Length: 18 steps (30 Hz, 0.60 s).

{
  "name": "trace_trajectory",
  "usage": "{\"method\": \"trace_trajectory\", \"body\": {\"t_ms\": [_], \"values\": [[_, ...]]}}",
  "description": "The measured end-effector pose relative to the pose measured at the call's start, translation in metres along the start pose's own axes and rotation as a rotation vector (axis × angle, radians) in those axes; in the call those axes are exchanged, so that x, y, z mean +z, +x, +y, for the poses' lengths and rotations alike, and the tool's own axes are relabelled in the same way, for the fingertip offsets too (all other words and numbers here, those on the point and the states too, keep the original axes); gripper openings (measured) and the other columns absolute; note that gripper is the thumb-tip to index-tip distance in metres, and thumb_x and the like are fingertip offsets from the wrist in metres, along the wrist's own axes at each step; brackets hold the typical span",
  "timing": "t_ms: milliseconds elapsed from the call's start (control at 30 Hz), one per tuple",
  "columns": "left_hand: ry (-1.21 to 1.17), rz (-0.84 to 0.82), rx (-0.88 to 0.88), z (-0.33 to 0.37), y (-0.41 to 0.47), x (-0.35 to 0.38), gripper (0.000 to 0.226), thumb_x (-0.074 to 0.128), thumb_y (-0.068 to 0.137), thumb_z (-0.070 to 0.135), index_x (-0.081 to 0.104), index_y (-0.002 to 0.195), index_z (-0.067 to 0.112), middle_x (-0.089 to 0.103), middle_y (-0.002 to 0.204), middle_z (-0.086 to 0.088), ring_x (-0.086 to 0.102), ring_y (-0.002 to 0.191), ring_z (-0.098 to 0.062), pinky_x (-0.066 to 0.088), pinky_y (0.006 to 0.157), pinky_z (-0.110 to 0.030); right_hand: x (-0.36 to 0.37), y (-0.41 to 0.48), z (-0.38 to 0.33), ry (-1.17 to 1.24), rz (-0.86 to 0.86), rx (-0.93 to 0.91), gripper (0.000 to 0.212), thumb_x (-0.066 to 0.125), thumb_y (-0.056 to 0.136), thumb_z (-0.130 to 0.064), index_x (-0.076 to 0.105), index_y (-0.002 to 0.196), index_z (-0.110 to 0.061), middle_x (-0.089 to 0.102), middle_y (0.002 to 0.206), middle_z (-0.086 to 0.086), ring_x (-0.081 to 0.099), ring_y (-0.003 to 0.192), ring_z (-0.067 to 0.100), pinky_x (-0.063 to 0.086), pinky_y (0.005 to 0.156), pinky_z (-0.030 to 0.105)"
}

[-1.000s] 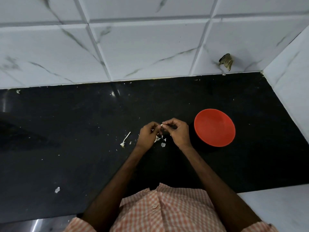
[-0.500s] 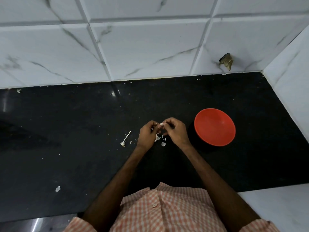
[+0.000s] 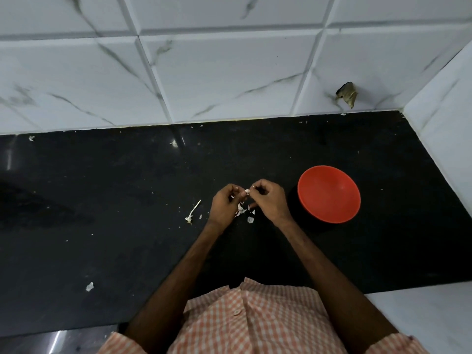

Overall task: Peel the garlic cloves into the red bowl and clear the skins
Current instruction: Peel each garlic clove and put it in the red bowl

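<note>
Black counter (image 3: 102, 200), tiled wall behind. Mid-frame, left hand (image 3: 224, 208) and right hand (image 3: 268, 200) both pinch one garlic clove (image 3: 247, 191) with curled fingertips. Skins (image 3: 245, 213) lie beneath. Red bowl (image 3: 329, 194) sits right, apparently empty. Best peel over the skin pile, then drop clove rightward.

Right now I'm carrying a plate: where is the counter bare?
Bare: black stone counter between white marble-tiled wall and left hand, right hand; also left of pale garlic stem. Crowded: papery skins under the hands, round red bowl beside them.
</note>
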<state>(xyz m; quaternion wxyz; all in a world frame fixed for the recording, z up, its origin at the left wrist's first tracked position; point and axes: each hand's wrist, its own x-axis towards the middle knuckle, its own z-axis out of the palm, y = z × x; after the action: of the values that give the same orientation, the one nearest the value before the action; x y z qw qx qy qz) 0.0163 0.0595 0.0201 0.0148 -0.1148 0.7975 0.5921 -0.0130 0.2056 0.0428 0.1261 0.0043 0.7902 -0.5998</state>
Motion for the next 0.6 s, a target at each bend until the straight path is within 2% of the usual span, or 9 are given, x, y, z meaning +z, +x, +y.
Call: {"method": "trace_trajectory", "body": {"t_ms": [133,300,467,600], "values": [[-0.003,0.013,0.033,0.005,-0.001,-0.001,0.007,0.067,0.095,0.014,0.07,0.096,0.008,0.071,0.081,0.005,0.064,0.07,0.005,0.049,0.068,-0.014,-0.002,0.0,-0.003,0.055,-0.016,0.008,0.007,0.067,0.093,-0.003,0.069,0.088,-0.008,0.075,0.083,0.008,0.076,0.074,0.022,0.063,0.066,0.034],[-0.164,-0.02,-0.037,0.008,-0.004,0.001,0.01,0.06,0.099,0.01,0.067,0.091,0.011,0.069,0.075,-0.001,0.055,0.054,0.0,0.042,0.054,-0.017,-0.002,0.001,-0.008,0.147,-0.019,0.048,0.01,0.067,0.093,-0.001,0.069,0.086,-0.009,0.074,0.087,0.015,0.075,0.074,0.028,0.062,0.065,0.033],[-0.34,-0.072,-0.126,0.012,-0.008,-0.004,0.012,0.056,0.101,0.009,0.064,0.093,0.006,0.066,0.07,0.0,0.046,0.044,-0.006,0.033,0.038,-0.017,0.0,0.002,-0.011,0.177,-0.053,0.078,0.011,0.065,0.095,-0.002,0.069,0.087,-0.009,0.073,0.081,0.008,0.074,0.072,0.024,0.06,0.063,0.03],[-0.295,-0.092,-0.128,0.013,-0.006,-0.007,0.014,0.054,0.103,0.012,0.064,0.097,0.005,0.066,0.076,-0.004,0.045,0.043,-0.004,0.033,0.038,-0.016,-0.001,0.003,-0.011,0.148,-0.087,0.092,0.01,0.063,0.097,-0.006,0.068,0.09,-0.011,0.072,0.075,-0.002,0.072,0.069,0.016,0.056,0.056,0.028]]}}
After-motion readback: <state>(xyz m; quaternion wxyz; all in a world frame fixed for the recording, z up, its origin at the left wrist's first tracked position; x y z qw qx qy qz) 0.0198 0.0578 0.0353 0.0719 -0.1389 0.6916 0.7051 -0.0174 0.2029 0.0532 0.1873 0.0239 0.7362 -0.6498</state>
